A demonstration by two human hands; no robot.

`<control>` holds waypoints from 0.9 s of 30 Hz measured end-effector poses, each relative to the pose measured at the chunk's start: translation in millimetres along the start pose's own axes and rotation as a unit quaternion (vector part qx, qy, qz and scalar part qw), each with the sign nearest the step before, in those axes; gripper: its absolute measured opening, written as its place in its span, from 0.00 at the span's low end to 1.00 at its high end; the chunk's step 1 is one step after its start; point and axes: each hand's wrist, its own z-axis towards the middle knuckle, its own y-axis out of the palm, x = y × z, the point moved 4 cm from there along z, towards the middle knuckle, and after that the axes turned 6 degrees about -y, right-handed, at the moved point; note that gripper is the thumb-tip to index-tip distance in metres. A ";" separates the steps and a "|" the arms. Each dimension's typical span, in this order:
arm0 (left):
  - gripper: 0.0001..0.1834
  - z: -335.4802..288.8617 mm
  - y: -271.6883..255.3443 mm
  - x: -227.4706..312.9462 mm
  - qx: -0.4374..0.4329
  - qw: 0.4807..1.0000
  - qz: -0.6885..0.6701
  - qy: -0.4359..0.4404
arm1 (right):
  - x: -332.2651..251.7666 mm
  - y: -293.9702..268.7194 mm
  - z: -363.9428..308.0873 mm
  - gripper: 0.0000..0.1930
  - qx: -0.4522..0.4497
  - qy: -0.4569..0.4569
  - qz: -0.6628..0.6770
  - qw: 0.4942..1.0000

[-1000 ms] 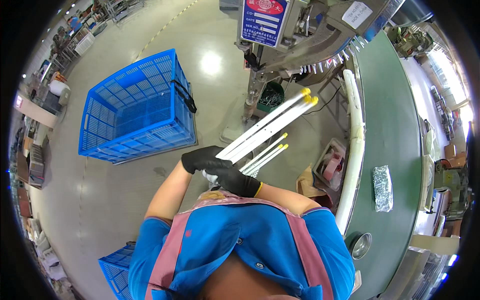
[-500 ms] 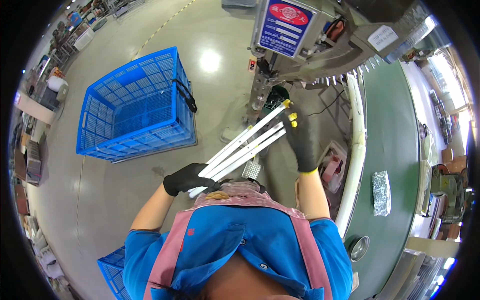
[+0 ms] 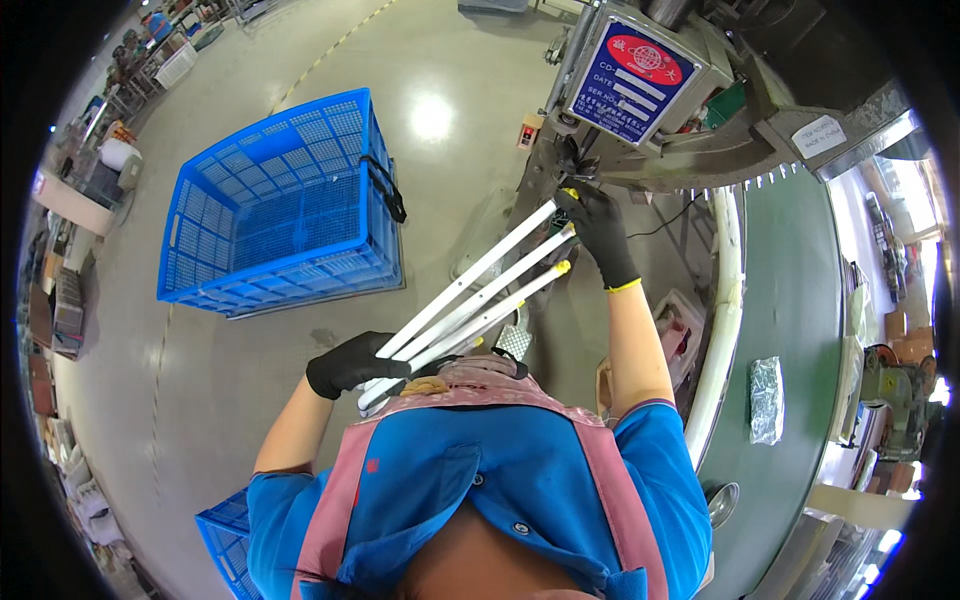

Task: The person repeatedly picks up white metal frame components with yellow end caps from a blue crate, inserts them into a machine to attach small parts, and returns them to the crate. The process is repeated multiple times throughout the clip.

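Several slim white tubes point(image 3: 458, 292) with yellow end pieces slant across in front of my apron, fanned apart toward their far right ends. My left hand point(image 3: 350, 364), in a black glove, is closed around the bundle near its lower left ends. At the far end of the uppermost tube, my right hand point(image 3: 598, 228), also black-gloved, has its fingers around the yellow end piece point(image 3: 570, 192). Beside it, the lower tubes show a yellow tip point(image 3: 562, 267) that no fingers cover. The right fingertips are partly hidden behind the hand.
A machine with a blue plate point(image 3: 632, 82) stands close beyond my right hand. To the left, a large blue crate point(image 3: 290, 278) sits on the floor. A green-topped table point(image 3: 800, 290) runs along the right, bearing a clear plastic packet point(image 3: 766, 400). A foot pedal point(image 3: 514, 342) lies below the tubes.
My right hand has moved up and closed on the uppermost tube's yellow end. The far tube ends have spread apart. My left hand has shifted slightly left with the bundle.
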 end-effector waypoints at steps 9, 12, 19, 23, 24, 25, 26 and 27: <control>0.23 7.8 -19.3 -2.9 -0.029 0.998 -0.050 -0.015 | 1.1 2.2 17.0 0.15 -0.018 0.026 -0.042 0.999; 0.24 10.2 -19.6 -2.8 -0.039 0.996 -0.073 -0.021 | 6.2 8.3 17.4 0.16 -0.006 -0.007 -0.040 0.999; 0.24 -1.0 -15.6 -0.2 -0.047 0.986 -0.136 -0.080 | 38.9 43.8 9.4 0.19 -0.035 0.202 0.243 0.948; 0.23 -6.0 -10.9 4.3 -0.045 0.986 -0.138 -0.079 | 46.4 49.3 5.1 0.17 -0.099 0.304 0.290 0.902; 0.23 -5.6 -10.2 5.0 -0.042 0.987 -0.135 -0.080 | 47.8 49.2 5.1 0.16 -0.117 0.318 0.267 0.902; 0.23 -4.4 -9.6 5.6 -0.039 0.987 -0.131 -0.080 | 47.4 45.2 9.1 0.17 -0.143 0.260 0.142 0.944; 0.22 -3.7 -9.3 5.3 -0.037 0.987 -0.128 -0.090 | 47.5 45.7 9.9 0.18 -0.142 0.258 0.154 0.943; 0.22 -3.3 -9.0 5.3 -0.036 0.986 -0.130 -0.097 | 48.1 45.3 10.6 0.19 -0.133 0.254 0.163 0.944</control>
